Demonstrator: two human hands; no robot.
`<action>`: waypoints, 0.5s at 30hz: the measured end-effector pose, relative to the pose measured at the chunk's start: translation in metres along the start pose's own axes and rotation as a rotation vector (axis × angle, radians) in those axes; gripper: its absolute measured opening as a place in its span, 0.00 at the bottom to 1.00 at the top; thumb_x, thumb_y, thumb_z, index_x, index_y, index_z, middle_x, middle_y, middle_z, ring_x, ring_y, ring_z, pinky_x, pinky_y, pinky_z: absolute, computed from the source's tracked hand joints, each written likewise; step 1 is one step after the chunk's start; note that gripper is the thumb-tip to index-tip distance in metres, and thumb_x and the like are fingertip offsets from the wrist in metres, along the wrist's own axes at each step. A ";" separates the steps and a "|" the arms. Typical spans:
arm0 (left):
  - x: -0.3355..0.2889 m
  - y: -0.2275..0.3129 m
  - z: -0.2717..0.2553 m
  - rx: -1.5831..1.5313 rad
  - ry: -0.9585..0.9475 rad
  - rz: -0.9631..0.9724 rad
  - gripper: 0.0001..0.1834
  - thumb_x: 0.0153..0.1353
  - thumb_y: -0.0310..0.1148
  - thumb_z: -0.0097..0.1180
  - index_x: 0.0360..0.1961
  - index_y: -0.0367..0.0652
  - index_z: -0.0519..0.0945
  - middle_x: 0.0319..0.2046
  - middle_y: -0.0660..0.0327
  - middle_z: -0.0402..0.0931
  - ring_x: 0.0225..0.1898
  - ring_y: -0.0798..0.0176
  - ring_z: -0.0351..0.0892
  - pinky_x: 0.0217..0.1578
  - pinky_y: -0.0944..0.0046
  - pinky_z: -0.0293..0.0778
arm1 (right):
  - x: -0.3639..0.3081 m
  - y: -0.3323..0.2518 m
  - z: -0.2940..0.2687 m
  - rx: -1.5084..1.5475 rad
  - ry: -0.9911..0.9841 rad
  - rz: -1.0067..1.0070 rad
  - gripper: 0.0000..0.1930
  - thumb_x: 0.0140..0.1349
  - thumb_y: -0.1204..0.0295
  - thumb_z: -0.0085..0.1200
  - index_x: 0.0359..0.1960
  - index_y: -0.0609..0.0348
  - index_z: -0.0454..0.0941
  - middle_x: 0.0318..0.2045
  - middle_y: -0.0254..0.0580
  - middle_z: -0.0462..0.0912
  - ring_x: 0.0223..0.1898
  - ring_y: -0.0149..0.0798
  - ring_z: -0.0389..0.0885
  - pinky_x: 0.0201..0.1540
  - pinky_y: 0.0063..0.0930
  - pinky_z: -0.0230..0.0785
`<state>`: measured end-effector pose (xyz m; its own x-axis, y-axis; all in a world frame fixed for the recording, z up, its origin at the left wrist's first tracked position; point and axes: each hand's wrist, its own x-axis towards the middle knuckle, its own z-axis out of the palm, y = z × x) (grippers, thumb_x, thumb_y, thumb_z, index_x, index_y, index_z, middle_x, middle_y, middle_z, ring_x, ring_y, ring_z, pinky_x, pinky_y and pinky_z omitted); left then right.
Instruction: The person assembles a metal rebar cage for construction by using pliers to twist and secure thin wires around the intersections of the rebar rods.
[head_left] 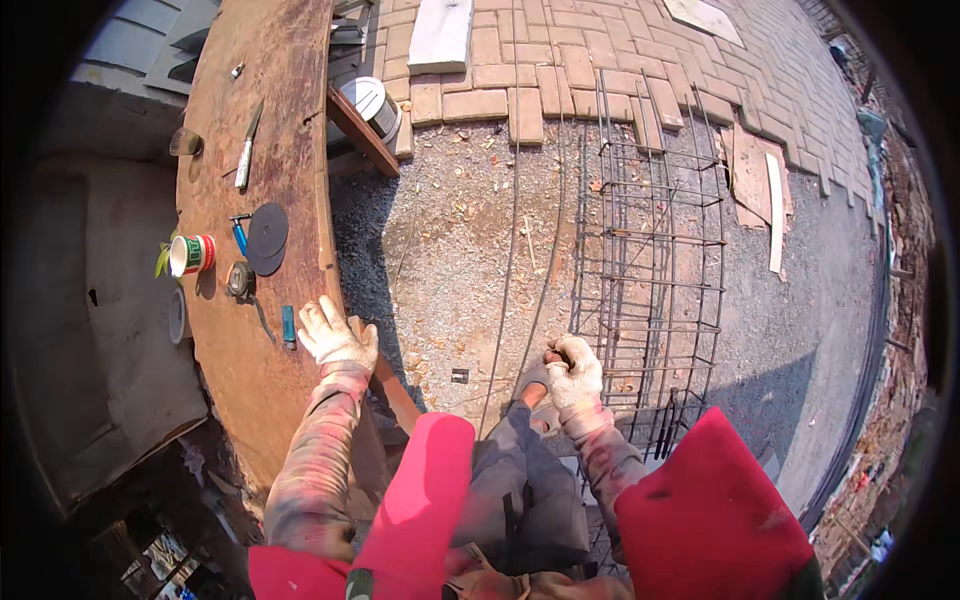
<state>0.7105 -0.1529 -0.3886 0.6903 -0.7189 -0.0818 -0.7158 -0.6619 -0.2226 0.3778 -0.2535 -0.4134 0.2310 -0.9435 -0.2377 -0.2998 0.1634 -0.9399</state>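
Note:
My left hand (338,338), in a pale work glove, lies on the edge of the wooden table (250,400) with its fingers spread. Just beside those fingers is a small teal lighter-like object (289,327). A tape measure (240,279) and black cutting discs (267,238) lie farther up the tabletop. My right hand (575,370), gloved too, is held over the ground left of a rebar cage (660,280). Its fingers are curled closed, and whatever they may hold is hidden.
A knife (246,150), a blue-handled tool (239,232), a striped cup (192,255) and a drinking glass (186,142) occupy the table. Long thin rods (514,220) cross the gravel (450,220). Beyond are brick paving (580,60), a white slab (440,35) and a wire spool (372,105).

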 end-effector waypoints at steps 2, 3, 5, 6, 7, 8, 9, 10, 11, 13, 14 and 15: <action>-0.002 0.014 -0.009 -0.051 -0.166 -0.019 0.59 0.44 0.52 0.63 0.67 0.37 0.39 0.66 0.41 0.41 0.69 0.42 0.35 0.64 0.41 0.38 | -0.021 -0.050 -0.061 -0.092 0.065 -0.037 0.05 0.53 0.81 0.54 0.32 0.63 0.75 0.29 0.41 0.76 0.32 0.30 0.75 0.35 0.23 0.68; 0.001 0.021 -0.028 -0.014 -0.316 -0.053 0.62 0.43 0.53 0.64 0.68 0.40 0.35 0.68 0.44 0.38 0.69 0.44 0.33 0.64 0.42 0.36 | -0.034 -0.077 -0.084 -0.074 0.116 -0.030 0.05 0.54 0.81 0.54 0.33 0.63 0.75 0.29 0.40 0.76 0.32 0.29 0.75 0.34 0.23 0.68; 0.003 0.037 -0.074 0.046 -0.555 -0.157 0.61 0.44 0.55 0.63 0.68 0.44 0.36 0.69 0.48 0.37 0.70 0.47 0.36 0.64 0.41 0.41 | -0.064 -0.113 -0.124 -0.022 0.184 0.036 0.05 0.55 0.81 0.53 0.34 0.64 0.75 0.28 0.38 0.77 0.30 0.28 0.74 0.34 0.20 0.68; 0.007 0.049 -0.095 0.040 -0.632 -0.219 0.59 0.45 0.56 0.63 0.68 0.45 0.39 0.69 0.50 0.38 0.69 0.49 0.39 0.63 0.41 0.44 | -0.081 -0.118 -0.141 0.115 0.227 -0.014 0.06 0.57 0.81 0.52 0.37 0.65 0.74 0.27 0.38 0.77 0.29 0.28 0.75 0.34 0.20 0.70; 0.007 0.062 -0.110 -0.069 -0.644 -0.178 0.54 0.47 0.56 0.60 0.68 0.45 0.45 0.68 0.50 0.42 0.68 0.50 0.44 0.63 0.43 0.47 | -0.094 -0.126 -0.158 0.154 0.229 0.031 0.06 0.58 0.81 0.51 0.37 0.65 0.73 0.28 0.38 0.76 0.29 0.28 0.76 0.32 0.19 0.71; -0.004 0.071 -0.118 -0.163 -0.669 -0.139 0.50 0.49 0.57 0.58 0.67 0.45 0.51 0.67 0.49 0.46 0.67 0.50 0.48 0.63 0.46 0.51 | -0.109 -0.141 -0.173 0.196 0.222 0.093 0.05 0.59 0.81 0.50 0.37 0.64 0.73 0.29 0.37 0.76 0.28 0.27 0.76 0.30 0.19 0.72; -0.022 0.088 -0.113 -0.389 -0.632 0.137 0.45 0.51 0.57 0.56 0.65 0.45 0.56 0.65 0.49 0.52 0.65 0.49 0.53 0.62 0.50 0.53 | -0.120 -0.157 -0.186 0.193 0.248 0.076 0.05 0.59 0.81 0.50 0.37 0.64 0.73 0.29 0.37 0.76 0.28 0.27 0.76 0.30 0.19 0.72; -0.045 0.116 -0.115 -0.608 -0.593 0.426 0.40 0.53 0.58 0.53 0.62 0.45 0.62 0.63 0.48 0.57 0.63 0.49 0.58 0.62 0.54 0.56 | -0.131 -0.173 -0.198 0.235 0.324 0.087 0.06 0.59 0.82 0.50 0.38 0.65 0.73 0.29 0.38 0.76 0.28 0.28 0.77 0.30 0.19 0.73; -0.081 0.146 -0.163 -0.746 -0.684 0.661 0.35 0.57 0.56 0.49 0.60 0.46 0.65 0.59 0.47 0.64 0.60 0.46 0.63 0.59 0.59 0.60 | -0.141 -0.183 -0.207 0.293 0.399 0.107 0.06 0.59 0.82 0.49 0.39 0.66 0.73 0.30 0.39 0.77 0.29 0.29 0.78 0.30 0.20 0.74; -0.149 0.193 -0.204 -0.921 -0.865 1.096 0.29 0.61 0.51 0.46 0.59 0.47 0.67 0.56 0.47 0.67 0.57 0.47 0.67 0.57 0.56 0.63 | -0.156 -0.197 -0.231 0.343 0.518 0.032 0.08 0.59 0.81 0.51 0.40 0.67 0.72 0.30 0.40 0.77 0.29 0.30 0.78 0.30 0.20 0.74; -0.182 0.202 -0.225 -1.014 -0.947 1.168 0.25 0.62 0.48 0.47 0.55 0.45 0.71 0.49 0.48 0.73 0.53 0.49 0.71 0.54 0.58 0.66 | -0.162 -0.203 -0.241 0.362 0.580 -0.013 0.08 0.59 0.81 0.52 0.40 0.66 0.72 0.29 0.40 0.77 0.29 0.30 0.78 0.29 0.21 0.74; -0.203 0.206 -0.267 -0.956 -1.108 1.108 0.22 0.63 0.45 0.47 0.52 0.42 0.72 0.43 0.51 0.75 0.48 0.54 0.74 0.49 0.62 0.68 | -0.171 -0.208 -0.253 0.377 0.602 -0.012 0.08 0.59 0.81 0.52 0.40 0.66 0.72 0.29 0.40 0.77 0.29 0.30 0.78 0.29 0.21 0.74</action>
<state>0.3945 -0.1995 -0.1585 -0.6258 -0.6665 -0.4053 -0.3723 -0.2014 0.9060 0.1663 -0.1992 -0.1155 -0.3522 -0.9234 -0.1526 0.0653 0.1383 -0.9882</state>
